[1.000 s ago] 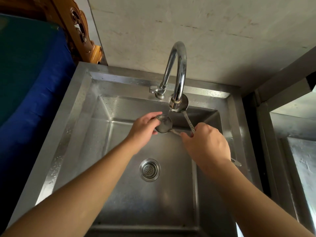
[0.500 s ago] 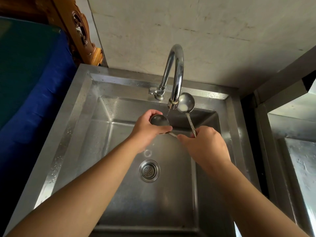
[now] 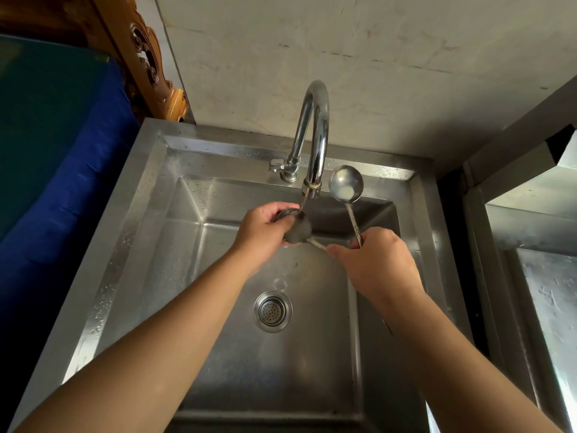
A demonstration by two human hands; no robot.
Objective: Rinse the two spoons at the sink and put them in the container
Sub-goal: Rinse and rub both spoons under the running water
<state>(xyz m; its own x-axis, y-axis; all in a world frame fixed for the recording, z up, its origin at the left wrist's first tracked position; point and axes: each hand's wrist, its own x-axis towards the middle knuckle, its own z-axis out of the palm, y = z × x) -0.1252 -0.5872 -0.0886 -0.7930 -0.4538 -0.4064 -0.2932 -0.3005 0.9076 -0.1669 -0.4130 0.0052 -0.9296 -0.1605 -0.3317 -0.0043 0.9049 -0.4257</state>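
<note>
Both hands work over a steel sink under a curved chrome tap. My right hand grips the handles of two metal spoons. One spoon stands upright to the right of the spout, its bowl facing me. The other spoon points left, its bowl beneath the spout in a thin stream of water. My left hand is wrapped around that bowl, fingers on it. No container is in view.
The drain strainer sits in the basin floor below the hands. A blue and green surface lies to the left, with carved wood behind it. A second steel unit stands to the right.
The upright spoon has moved from under the spout to its right. My left hand has closed further around the other spoon's bowl, which now sits under the stream.
</note>
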